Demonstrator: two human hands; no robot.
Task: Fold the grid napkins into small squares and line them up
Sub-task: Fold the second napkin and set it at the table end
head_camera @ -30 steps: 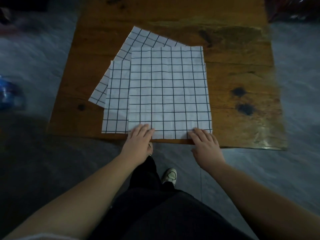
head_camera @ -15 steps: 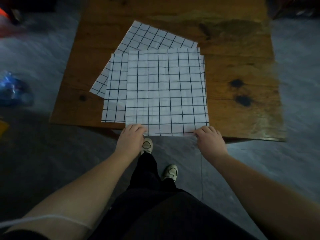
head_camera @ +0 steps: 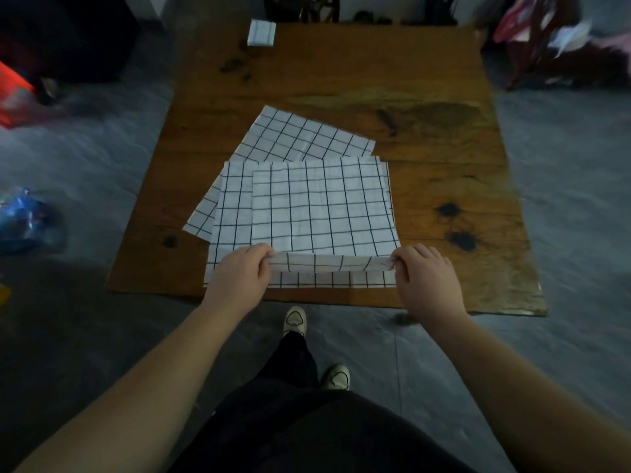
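Your left hand point(head_camera: 244, 271) pinches the near left corner of the top napkin point(head_camera: 324, 206), fingers curled over the cloth, and your right hand point(head_camera: 425, 273) pinches the near right corner the same way. Between them the near edge is raised off the pile and rolled a little toward the far side — the rest of that napkin lies flat. Under it sits a second napkin point(head_camera: 234, 206), showing on the left and along the near edge, square with the wooden table point(head_camera: 444, 165). A third napkin point(head_camera: 307, 134) lies lowest, turned at an angle, poking out at the far side and the left. All three lie toward the table's front edge. One small folded napkin point(head_camera: 261, 33) rests at the far left corner — well apart from the pile.
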